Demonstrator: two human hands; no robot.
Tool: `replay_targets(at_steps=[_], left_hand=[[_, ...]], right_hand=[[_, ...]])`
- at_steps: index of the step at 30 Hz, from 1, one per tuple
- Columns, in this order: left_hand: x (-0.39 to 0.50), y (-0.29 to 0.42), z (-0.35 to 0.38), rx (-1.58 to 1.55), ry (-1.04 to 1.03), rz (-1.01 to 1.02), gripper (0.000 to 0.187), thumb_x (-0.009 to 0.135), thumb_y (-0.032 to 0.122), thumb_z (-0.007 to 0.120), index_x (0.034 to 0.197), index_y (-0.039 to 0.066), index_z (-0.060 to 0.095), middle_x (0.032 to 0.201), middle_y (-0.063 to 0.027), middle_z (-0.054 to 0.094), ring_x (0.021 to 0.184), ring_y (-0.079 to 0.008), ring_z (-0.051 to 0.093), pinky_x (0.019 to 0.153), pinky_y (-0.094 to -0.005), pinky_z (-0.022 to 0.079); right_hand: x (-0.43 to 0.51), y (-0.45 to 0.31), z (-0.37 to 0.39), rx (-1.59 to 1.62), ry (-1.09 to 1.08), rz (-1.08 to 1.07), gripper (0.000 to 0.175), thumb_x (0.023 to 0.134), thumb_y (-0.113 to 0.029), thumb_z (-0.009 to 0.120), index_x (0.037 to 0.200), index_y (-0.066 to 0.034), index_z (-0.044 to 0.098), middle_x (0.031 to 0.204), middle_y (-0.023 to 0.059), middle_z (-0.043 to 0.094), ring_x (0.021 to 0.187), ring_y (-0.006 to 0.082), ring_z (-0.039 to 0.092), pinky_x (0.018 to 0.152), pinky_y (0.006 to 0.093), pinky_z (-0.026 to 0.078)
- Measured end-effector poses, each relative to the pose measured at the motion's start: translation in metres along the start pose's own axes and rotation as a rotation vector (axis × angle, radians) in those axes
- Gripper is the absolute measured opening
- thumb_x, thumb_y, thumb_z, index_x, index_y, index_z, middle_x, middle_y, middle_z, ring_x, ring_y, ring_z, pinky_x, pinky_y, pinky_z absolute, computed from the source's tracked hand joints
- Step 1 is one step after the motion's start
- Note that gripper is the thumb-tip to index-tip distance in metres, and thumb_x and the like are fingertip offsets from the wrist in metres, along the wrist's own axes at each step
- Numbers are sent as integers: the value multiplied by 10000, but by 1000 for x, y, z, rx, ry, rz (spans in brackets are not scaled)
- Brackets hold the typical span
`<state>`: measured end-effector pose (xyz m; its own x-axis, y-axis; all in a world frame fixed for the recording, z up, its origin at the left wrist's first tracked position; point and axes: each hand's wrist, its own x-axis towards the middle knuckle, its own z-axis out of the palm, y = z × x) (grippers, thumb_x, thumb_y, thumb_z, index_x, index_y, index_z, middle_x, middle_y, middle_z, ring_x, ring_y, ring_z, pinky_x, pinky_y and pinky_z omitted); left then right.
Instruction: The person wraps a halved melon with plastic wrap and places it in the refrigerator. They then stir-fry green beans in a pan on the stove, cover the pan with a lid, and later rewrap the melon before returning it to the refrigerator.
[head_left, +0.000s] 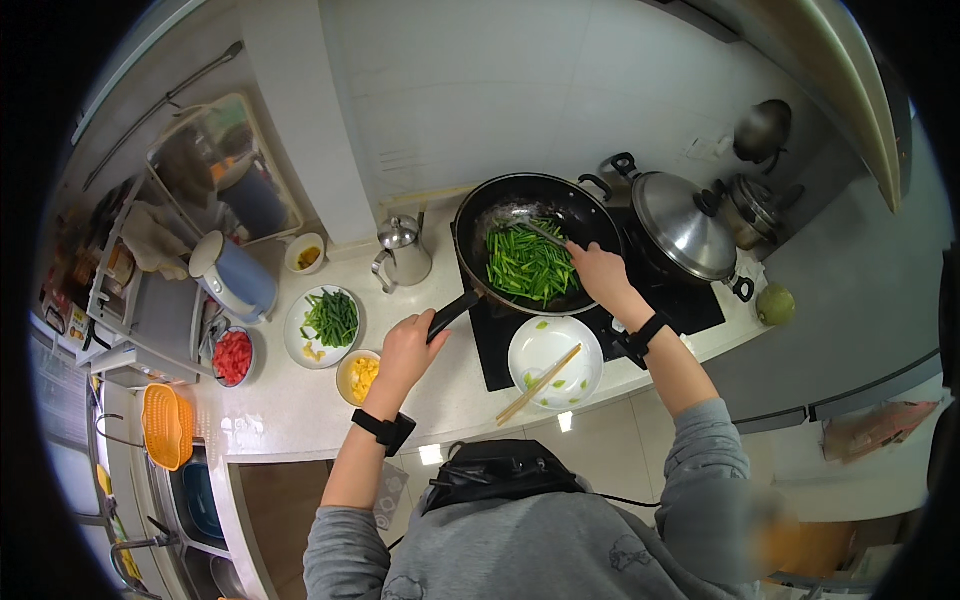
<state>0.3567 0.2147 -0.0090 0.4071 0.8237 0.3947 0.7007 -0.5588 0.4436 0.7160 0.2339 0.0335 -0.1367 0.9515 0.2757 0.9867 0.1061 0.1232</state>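
Observation:
My left hand (407, 351) is wrapped around the black handle (454, 313) of a dark wok (471, 223), which sits on the black cooktop (495, 367). Chopped green stalks (531, 262) lie in the wok, toward its lower middle. In my right hand (600, 274) is a metal cooking utensil (546, 232), its far end among the greens, so its shape there is partly hidden. Just below the wok stands a white plate with green leaf patterns (555, 330), with a pair of wooden chopsticks (538, 385) laid across it and past its rim.
Right of the wok is a lidded steel pan (679, 225). Left stand a metal pot (405, 255), a plate of chopped greens (330, 320), a bowl of yellow pieces (363, 376), a bowl of red pieces (232, 357) and a blue kettle (238, 276). An orange basket (166, 427) sits by the sink.

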Motion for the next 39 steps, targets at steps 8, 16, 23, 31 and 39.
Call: replay_targets(at_steps=[8, 16, 23, 31, 39], left_hand=[[0, -3, 1, -4, -16, 11, 354, 821, 276, 720, 1021, 0, 623, 762, -168, 637, 678, -348, 628, 608, -406, 507], [0, -5, 7, -25, 24, 7, 339, 815, 270, 721, 1016, 12, 629, 761, -164, 639, 668, -349, 630, 590, -410, 507], [-1, -6, 9, 1, 76, 33, 296, 802, 260, 722, 962, 34, 620, 715, -141, 614, 645, -331, 619, 571, -407, 499], [-1, -2, 11, 37, 124, 0, 280, 793, 271, 723, 946, 56, 629, 702, -126, 609, 646, -320, 621, 571, -404, 499], [-2, 4, 10, 69, 139, -32, 267, 786, 260, 723, 941, 59, 639, 697, -118, 606, 643, -310, 619, 573, -400, 495]], right_hand=[[-12, 8, -2, -49, 15, 125, 282, 910, -211, 558, 1185, -144, 569, 831, 146, 613, 663, 304, 652, 544, 396, 518], [-55, -1, -46, -116, -111, 185, 243, 893, -207, 583, 1129, -154, 609, 848, 125, 625, 697, 305, 662, 572, 393, 532], [-39, -12, -32, -121, -165, 138, 170, 892, -185, 565, 1044, -120, 607, 820, 109, 627, 671, 291, 664, 546, 385, 526], [7, 55, -66, -230, 81, 35, 147, 834, -208, 629, 800, -83, 700, 864, 121, 645, 747, 301, 679, 601, 399, 544], [66, 125, -101, -29, -596, 227, 168, 762, -257, 699, 831, -108, 735, 764, 118, 701, 749, 313, 680, 629, 402, 529]])
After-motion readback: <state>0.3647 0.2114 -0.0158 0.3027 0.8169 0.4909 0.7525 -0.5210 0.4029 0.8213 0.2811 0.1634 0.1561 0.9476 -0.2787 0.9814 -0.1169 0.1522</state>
